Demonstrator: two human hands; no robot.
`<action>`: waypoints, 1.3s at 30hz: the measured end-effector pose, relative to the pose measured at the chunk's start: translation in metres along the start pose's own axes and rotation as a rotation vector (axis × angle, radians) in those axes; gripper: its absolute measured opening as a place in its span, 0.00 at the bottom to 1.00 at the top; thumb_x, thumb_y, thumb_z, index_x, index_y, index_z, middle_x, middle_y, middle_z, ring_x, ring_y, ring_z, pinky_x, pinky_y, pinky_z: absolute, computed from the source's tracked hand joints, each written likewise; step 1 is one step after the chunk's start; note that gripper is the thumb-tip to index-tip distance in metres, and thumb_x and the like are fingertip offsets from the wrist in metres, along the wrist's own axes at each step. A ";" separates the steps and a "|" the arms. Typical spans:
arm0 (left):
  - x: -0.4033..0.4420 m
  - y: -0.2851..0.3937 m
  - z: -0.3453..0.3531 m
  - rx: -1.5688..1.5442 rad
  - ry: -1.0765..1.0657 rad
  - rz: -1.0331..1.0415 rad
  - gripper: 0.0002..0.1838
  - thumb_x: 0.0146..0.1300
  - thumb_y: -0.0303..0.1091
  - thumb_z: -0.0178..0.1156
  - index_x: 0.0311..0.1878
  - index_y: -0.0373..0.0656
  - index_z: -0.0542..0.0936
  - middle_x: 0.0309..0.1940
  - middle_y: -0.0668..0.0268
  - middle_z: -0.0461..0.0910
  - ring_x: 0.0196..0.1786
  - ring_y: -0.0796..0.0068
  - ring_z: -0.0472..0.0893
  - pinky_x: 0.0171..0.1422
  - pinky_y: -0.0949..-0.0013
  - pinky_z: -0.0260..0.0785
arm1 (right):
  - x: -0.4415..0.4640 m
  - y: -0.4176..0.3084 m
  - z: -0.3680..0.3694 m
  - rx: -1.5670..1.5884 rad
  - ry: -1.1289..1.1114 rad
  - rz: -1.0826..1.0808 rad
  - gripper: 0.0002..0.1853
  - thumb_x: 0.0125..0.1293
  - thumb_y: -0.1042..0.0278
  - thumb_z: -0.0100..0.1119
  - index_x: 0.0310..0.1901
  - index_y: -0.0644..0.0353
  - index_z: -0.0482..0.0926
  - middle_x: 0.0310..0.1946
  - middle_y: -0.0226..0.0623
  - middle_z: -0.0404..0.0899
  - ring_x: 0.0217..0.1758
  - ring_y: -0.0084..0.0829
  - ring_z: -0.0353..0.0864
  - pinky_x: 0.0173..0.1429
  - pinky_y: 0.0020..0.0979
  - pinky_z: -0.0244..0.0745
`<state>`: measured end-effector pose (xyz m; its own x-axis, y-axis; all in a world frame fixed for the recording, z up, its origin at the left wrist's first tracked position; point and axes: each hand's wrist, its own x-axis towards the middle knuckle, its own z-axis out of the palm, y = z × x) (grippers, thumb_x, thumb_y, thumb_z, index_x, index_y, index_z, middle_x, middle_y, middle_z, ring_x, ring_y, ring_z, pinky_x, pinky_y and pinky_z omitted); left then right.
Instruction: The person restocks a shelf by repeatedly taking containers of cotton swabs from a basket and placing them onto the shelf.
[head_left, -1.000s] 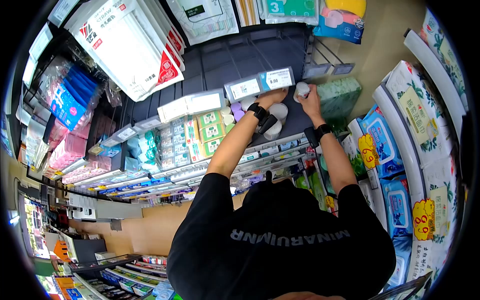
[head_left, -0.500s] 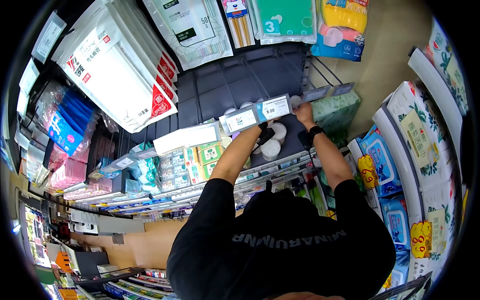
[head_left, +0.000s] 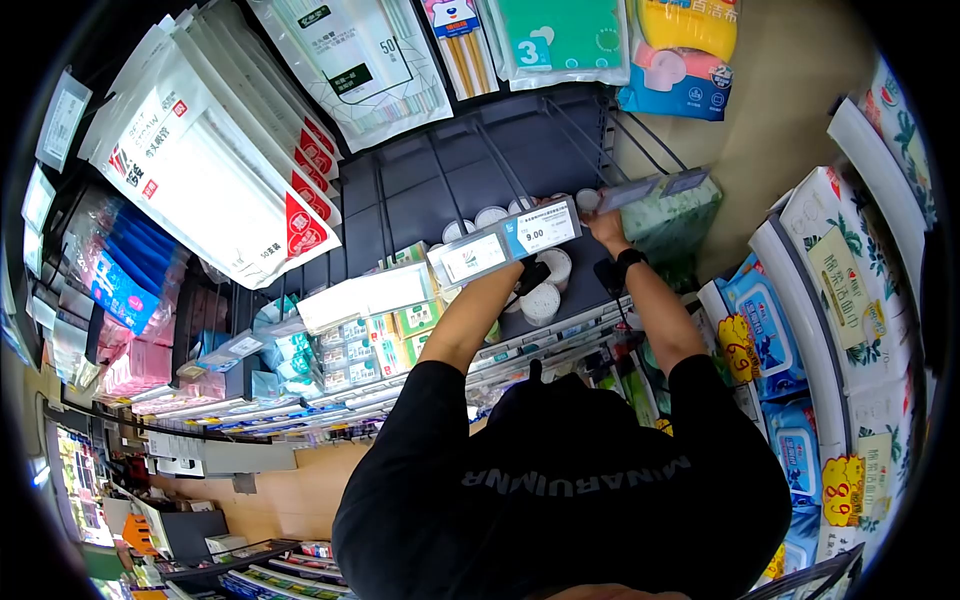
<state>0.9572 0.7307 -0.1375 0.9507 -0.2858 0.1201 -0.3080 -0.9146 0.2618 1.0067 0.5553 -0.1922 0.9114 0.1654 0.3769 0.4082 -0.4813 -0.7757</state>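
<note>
My right hand (head_left: 607, 228) reaches to the back of the dark shelf, at a small white round tub (head_left: 588, 200); its fingers are partly behind a tag holder. My left hand is hidden behind the price tag (head_left: 543, 229) marked 9.00; only the forearm (head_left: 470, 320) and a black wrist device show. Two white round containers (head_left: 541, 303) stand beside the left wrist. Several more round lids (head_left: 490, 217) show behind the tags. Left of them lie green and yellow boxes (head_left: 418, 317).
White straw packs (head_left: 215, 150) hang at upper left, with more bags on hooks along the top. A green marbled box (head_left: 672, 225) stands right of my right hand. Blue wipe packs (head_left: 762, 325) and tissue packs (head_left: 835, 260) fill the right shelves.
The view has shifted, and hanging packs appear larger and lower. My right hand has moved the white tub farther back on the shelf. My left hand has gone out of sight behind the tag.
</note>
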 end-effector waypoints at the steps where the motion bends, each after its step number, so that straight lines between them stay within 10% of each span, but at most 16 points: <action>1: 0.001 0.000 0.000 0.000 0.000 0.000 0.17 0.61 0.38 0.67 0.48 0.37 0.84 0.47 0.47 0.87 0.53 0.44 0.87 0.59 0.48 0.79 | 0.003 0.008 0.004 0.000 0.000 0.002 0.22 0.55 0.74 0.70 0.54 0.63 0.84 0.52 0.53 0.84 0.59 0.58 0.81 0.63 0.47 0.76; 4: 0.000 0.000 0.001 0.002 -0.002 -0.004 0.16 0.60 0.37 0.67 0.47 0.37 0.84 0.47 0.48 0.87 0.53 0.43 0.87 0.59 0.48 0.79 | 0.006 0.021 0.011 -0.045 0.022 -0.131 0.34 0.52 0.72 0.80 0.57 0.63 0.69 0.43 0.42 0.77 0.40 0.33 0.81 0.43 0.38 0.77; 7: 0.001 0.004 0.001 -0.003 0.008 0.001 0.16 0.59 0.36 0.68 0.47 0.37 0.84 0.47 0.48 0.87 0.53 0.43 0.87 0.58 0.48 0.79 | 0.009 0.027 0.014 -0.066 -0.016 -0.079 0.35 0.52 0.73 0.80 0.58 0.63 0.68 0.43 0.42 0.78 0.42 0.33 0.82 0.45 0.37 0.78; 19: 0.005 0.001 0.015 0.040 0.045 -0.031 0.13 0.58 0.35 0.66 0.44 0.38 0.84 0.43 0.49 0.86 0.47 0.41 0.87 0.55 0.46 0.79 | 0.006 0.020 0.016 -0.106 0.037 -0.117 0.36 0.51 0.75 0.82 0.59 0.63 0.69 0.48 0.44 0.81 0.48 0.40 0.85 0.53 0.39 0.80; 22: 0.005 -0.002 0.016 -0.019 0.090 0.007 0.13 0.59 0.34 0.64 0.45 0.38 0.83 0.41 0.49 0.86 0.45 0.40 0.87 0.53 0.45 0.79 | 0.005 0.016 0.013 0.039 -0.016 -0.004 0.25 0.56 0.74 0.73 0.57 0.63 0.83 0.58 0.55 0.83 0.65 0.58 0.78 0.69 0.45 0.74; 31: -0.001 -0.011 0.028 -0.146 0.050 0.041 0.28 0.58 0.36 0.67 0.61 0.33 0.79 0.53 0.42 0.84 0.56 0.41 0.85 0.61 0.49 0.78 | 0.001 0.006 0.009 -0.069 -0.088 0.013 0.32 0.55 0.74 0.76 0.61 0.74 0.74 0.59 0.61 0.78 0.64 0.62 0.78 0.69 0.48 0.74; 39: -0.025 0.025 -0.007 -0.213 0.327 0.075 0.35 0.61 0.36 0.65 0.70 0.28 0.72 0.59 0.36 0.81 0.63 0.40 0.81 0.68 0.52 0.74 | -0.024 -0.032 -0.008 0.052 0.277 0.025 0.37 0.60 0.76 0.70 0.68 0.78 0.63 0.63 0.68 0.71 0.66 0.67 0.73 0.71 0.52 0.70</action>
<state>0.9252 0.7167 -0.1274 0.8746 -0.2123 0.4359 -0.4093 -0.8051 0.4292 0.9713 0.5598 -0.1726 0.8746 -0.0911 0.4762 0.3947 -0.4365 -0.8085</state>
